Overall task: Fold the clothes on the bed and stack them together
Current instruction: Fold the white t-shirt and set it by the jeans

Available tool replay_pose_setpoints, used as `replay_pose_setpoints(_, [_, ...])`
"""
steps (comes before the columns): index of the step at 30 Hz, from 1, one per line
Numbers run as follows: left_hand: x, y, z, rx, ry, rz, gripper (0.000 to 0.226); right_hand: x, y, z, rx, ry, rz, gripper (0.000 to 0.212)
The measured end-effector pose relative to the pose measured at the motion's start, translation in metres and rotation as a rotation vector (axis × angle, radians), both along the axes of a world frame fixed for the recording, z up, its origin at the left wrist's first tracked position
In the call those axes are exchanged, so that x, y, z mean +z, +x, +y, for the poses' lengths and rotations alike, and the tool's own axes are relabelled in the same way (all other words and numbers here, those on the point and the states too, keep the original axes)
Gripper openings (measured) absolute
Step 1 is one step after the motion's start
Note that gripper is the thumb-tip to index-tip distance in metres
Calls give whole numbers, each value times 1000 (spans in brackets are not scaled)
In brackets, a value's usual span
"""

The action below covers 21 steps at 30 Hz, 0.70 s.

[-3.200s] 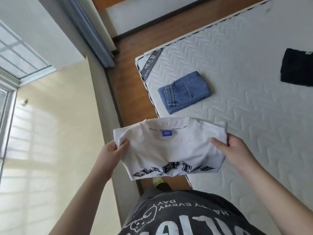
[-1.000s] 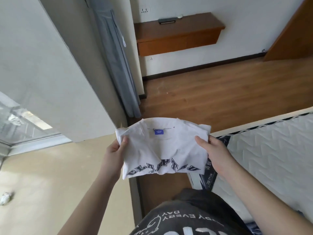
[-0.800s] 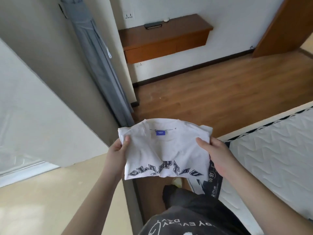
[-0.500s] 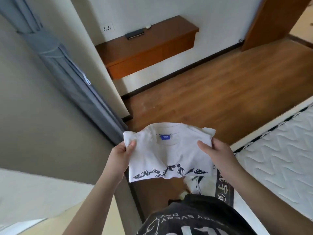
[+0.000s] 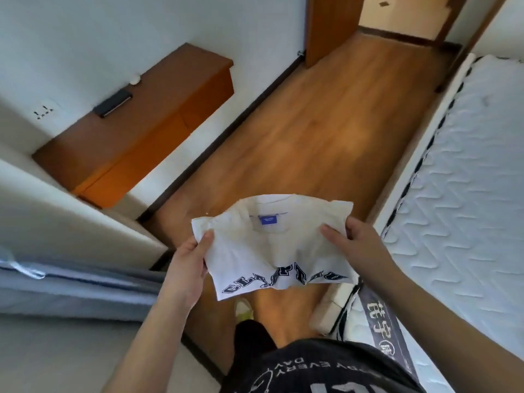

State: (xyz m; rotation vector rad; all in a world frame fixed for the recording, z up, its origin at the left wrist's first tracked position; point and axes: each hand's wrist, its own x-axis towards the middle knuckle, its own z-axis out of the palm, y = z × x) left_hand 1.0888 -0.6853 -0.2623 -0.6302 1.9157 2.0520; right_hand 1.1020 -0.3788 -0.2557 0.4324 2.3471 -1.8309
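Head view: a folded white T-shirt (image 5: 276, 248) with dark arched lettering and a blue neck label is held in the air over the wooden floor (image 5: 312, 131), near the person's body and just left of the bed (image 5: 459, 194). The left hand (image 5: 187, 268) grips the shirt's left edge, thumb on top and fingers curled beneath; the right hand (image 5: 355, 245) holds the right edge the same way, thumb lying across the fabric. The shirt sags a little between them, its lettered lower edge hanging free.

The folding of this piece looks done, so the step in hand seems to be carrying it to wherever the stack is. No other clothes show here; only bare quilted mattress is in view at the right. The next move probably calls for turning toward the bed, keeping the fold taut and level so it does not open, then lowering it flat onto the pile.

At far left a wooden wall shelf (image 5: 147, 109) carries a small dark device.
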Motion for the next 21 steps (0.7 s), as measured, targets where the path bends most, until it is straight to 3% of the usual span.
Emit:
replay_pose_setpoints(4, [-14,-73,-3,-206,-8,1,19,-11,-25,-5,-164,42,-25,28])
replay_pose_setpoints(11, [-17,-181,-4,-523,78,-25,22,-11,-58,-32,-408,37,-72,22])
replay_pose_setpoints(16, [-12,-227,32,-767,47,-11,21,-9,-54,-38,-621,-17,-81,37])
replay_pose_setpoints(21, [-13,-247,85,-950,22,-4,18,-13,-29,-31,-833,-47,-96,27])
